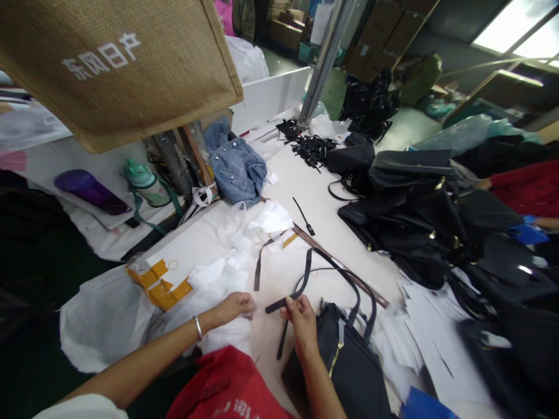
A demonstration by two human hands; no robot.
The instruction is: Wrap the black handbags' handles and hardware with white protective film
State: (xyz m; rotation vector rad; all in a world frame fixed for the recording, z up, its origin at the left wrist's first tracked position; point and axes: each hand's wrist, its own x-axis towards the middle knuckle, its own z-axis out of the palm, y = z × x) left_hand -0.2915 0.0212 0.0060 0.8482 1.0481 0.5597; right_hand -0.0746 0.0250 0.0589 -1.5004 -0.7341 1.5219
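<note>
Head view: the grip of my right hand (301, 320) is closed, thumb against fingers, on a narrow, flat black strap (276, 305) near its end, above the pale counter (322, 201); the strap curves away towards 12 o'clock. At 9 o'clock from it, my left hand (236, 307) has its fingers drawn together; their tips are blurred, and I cannot tell whether that grip has hold of anything. Around my right hand: at 4 o'clock, a black bag (360, 369) with a gold-coloured zip (335, 356); at 10 o'clock, crumpled white wrapping (220, 273); at 2 o'clock, heaped black bags (408, 203).
</note>
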